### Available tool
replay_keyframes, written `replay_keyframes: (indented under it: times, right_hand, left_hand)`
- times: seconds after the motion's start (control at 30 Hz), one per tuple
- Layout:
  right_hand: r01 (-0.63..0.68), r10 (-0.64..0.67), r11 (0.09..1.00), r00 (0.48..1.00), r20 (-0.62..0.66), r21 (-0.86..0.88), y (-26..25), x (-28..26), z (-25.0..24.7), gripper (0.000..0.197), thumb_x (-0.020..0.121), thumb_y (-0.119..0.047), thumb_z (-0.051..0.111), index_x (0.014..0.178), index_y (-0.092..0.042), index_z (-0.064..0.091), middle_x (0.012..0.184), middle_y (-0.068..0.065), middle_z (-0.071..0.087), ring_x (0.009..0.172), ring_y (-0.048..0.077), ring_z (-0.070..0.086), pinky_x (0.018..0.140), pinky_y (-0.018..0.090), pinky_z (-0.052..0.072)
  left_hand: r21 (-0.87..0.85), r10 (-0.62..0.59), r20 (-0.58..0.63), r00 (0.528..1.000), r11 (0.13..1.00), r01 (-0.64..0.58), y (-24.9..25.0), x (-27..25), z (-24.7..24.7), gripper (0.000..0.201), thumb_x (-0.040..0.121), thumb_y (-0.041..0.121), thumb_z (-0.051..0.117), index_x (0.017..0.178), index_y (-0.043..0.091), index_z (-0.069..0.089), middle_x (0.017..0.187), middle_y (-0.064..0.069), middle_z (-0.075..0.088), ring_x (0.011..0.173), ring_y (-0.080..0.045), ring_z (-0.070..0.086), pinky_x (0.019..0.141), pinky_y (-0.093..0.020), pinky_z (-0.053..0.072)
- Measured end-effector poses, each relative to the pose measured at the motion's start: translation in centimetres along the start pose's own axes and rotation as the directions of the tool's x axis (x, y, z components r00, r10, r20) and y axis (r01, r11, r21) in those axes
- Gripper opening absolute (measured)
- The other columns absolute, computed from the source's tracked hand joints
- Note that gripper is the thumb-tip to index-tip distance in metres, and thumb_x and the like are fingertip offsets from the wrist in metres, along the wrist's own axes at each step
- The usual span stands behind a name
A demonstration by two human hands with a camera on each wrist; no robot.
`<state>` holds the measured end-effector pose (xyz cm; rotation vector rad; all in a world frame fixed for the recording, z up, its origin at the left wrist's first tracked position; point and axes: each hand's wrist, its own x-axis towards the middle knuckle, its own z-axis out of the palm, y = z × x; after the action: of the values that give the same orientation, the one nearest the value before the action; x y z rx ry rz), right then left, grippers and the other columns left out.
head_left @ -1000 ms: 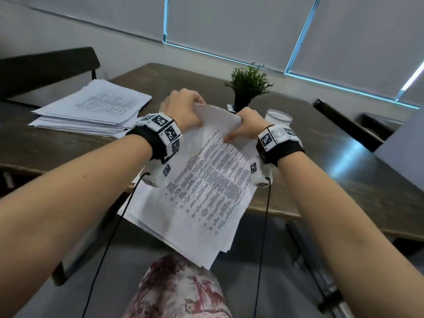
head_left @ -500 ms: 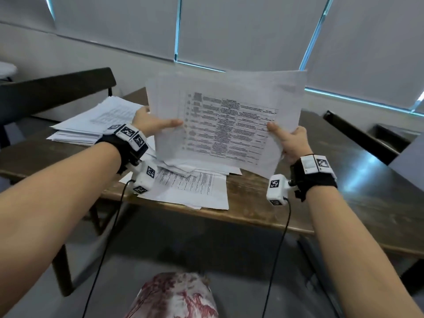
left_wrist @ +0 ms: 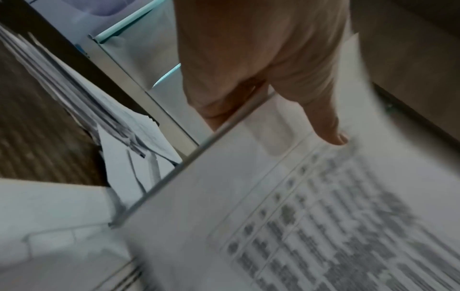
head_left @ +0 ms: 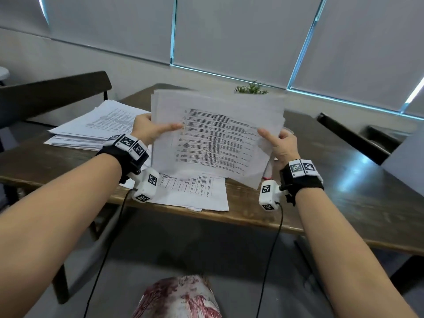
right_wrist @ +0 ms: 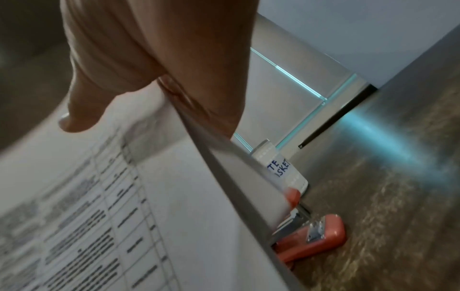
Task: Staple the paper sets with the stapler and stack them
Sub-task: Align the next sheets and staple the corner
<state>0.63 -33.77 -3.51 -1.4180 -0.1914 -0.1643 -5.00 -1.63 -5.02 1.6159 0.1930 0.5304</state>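
I hold a set of printed sheets (head_left: 215, 136) upright above the table's near edge. My left hand (head_left: 151, 129) grips its left edge, thumb on the front (left_wrist: 328, 128). My right hand (head_left: 278, 143) grips its right edge, thumb on the printed face (right_wrist: 82, 116). The orange stapler (right_wrist: 316, 238) lies on the table behind the set's right edge, half hidden by the paper; a sliver of the stapler (head_left: 268, 172) shows in the head view. More loose sheets (head_left: 195, 191) lie flat under the held set.
A thick stack of papers (head_left: 96, 127) lies at the table's back left. A white labelled container (right_wrist: 281, 167) stands just behind the stapler. A potted plant (head_left: 251, 89) peeks over the held sheets. The wooden table (head_left: 344, 191) has a chair (head_left: 351, 136) at the right.
The sheets went from lying over the table edge under both hands to being held upright by their side edges; since half a second ago they have dropped slightly lower.
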Motion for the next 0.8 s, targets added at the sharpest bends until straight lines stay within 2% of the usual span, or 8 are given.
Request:
replay_keyframes:
  times: [0.1,0.2,0.3,0.43,0.57,0.67,0.73,0.8]
  right_hand:
    - [0.000,0.005,0.997,0.998,0.067,-0.080,-0.2,-0.4,0.1,0.030,0.078,-0.005,0.078,0.105,0.003,0.068,0.091,0.012,0.074,0.071,0.021,0.072,0.053,0.026,0.055]
    - [0.010,-0.006,0.996,0.999,0.051,-0.087,0.5,-0.6,0.9,0.028,0.077,-0.005,0.079,0.102,0.001,0.069,0.099,0.019,0.073,0.083,0.028,0.072,0.069,0.039,0.059]
    - [0.100,-0.103,0.993,0.994,-0.048,-0.059,0.5,-1.0,1.7,0.034,0.079,-0.019,0.080,0.104,0.001,0.069,0.101,0.018,0.073,0.091,0.032,0.071,0.081,0.047,0.057]
    - [0.160,-0.170,0.985,0.968,-0.185,-0.068,-0.6,-0.6,1.6,0.042,0.085,-0.035,0.073,0.111,-0.003,0.066,0.106,0.012,0.072,0.098,0.027,0.070,0.087,0.045,0.057]
    - [0.100,-0.168,0.952,0.962,-0.217,-0.290,-0.7,-0.3,1.8,0.040,0.081,-0.046,0.072,0.105,-0.018,0.056,0.103,-0.001,0.065,0.100,0.019,0.064,0.096,0.044,0.051]
    - [0.117,-0.200,0.923,0.959,-0.200,-0.366,-0.6,-0.3,1.9,0.049,0.085,-0.042,0.070,0.119,-0.014,0.051,0.114,0.002,0.061,0.104,0.017,0.058,0.097,0.034,0.047]
    - [0.129,-0.278,0.808,0.944,-0.179,-0.575,-1.0,-0.4,2.0,0.066,0.085,-0.041,0.070,0.135,-0.010,0.041,0.131,0.008,0.053,0.117,0.023,0.053,0.098,0.030,0.041]
    - [0.186,-0.444,0.557,0.890,-0.101,-0.810,-1.6,-0.3,2.4,0.083,0.080,-0.044,0.071,0.146,-0.013,0.031,0.146,0.010,0.039,0.133,0.026,0.039,0.110,0.043,0.033]
  left_hand:
    - [0.008,0.041,0.045,0.998,0.999,-0.041,0.7,-0.2,0.2,0.032,0.065,0.021,0.088,0.092,0.017,0.070,0.090,0.005,0.071,0.082,-0.008,0.069,0.069,-0.024,0.056]
    - [0.005,0.056,0.069,0.996,0.998,-0.057,1.0,-0.4,1.1,0.029,0.068,0.021,0.087,0.090,0.019,0.068,0.091,0.006,0.070,0.085,-0.007,0.067,0.074,-0.024,0.054]
    - [-0.074,0.078,0.014,0.997,0.994,-0.077,1.3,-0.9,2.0,0.030,0.074,0.019,0.083,0.098,0.012,0.067,0.091,0.004,0.069,0.081,-0.007,0.067,0.070,-0.022,0.054]
    - [-0.161,0.128,-0.030,0.991,0.978,-0.131,1.9,-1.2,1.4,0.027,0.072,0.022,0.084,0.095,0.017,0.069,0.088,0.007,0.071,0.080,-0.004,0.069,0.072,-0.021,0.055]
    - [-0.048,0.035,0.089,0.995,0.998,-0.031,1.5,-1.5,1.1,0.058,0.053,0.037,0.089,0.102,0.017,0.067,0.097,0.003,0.071,0.095,-0.012,0.067,0.084,-0.030,0.054]
    - [-0.023,0.037,0.086,0.996,0.999,-0.036,1.3,-2.3,1.9,0.041,0.061,0.026,0.089,0.094,0.018,0.066,0.091,0.005,0.070,0.094,-0.015,0.067,0.085,-0.031,0.054]
    - [-0.032,0.080,0.036,0.996,0.996,-0.079,1.8,-2.6,2.4,0.033,0.064,0.021,0.089,0.087,0.021,0.066,0.088,0.005,0.070,0.093,-0.016,0.069,0.083,-0.030,0.055]
    - [0.011,0.153,0.022,0.988,0.988,-0.154,2.9,-3.0,2.9,0.032,0.064,0.021,0.089,0.087,0.021,0.067,0.089,0.003,0.071,0.095,-0.018,0.069,0.080,-0.027,0.056]
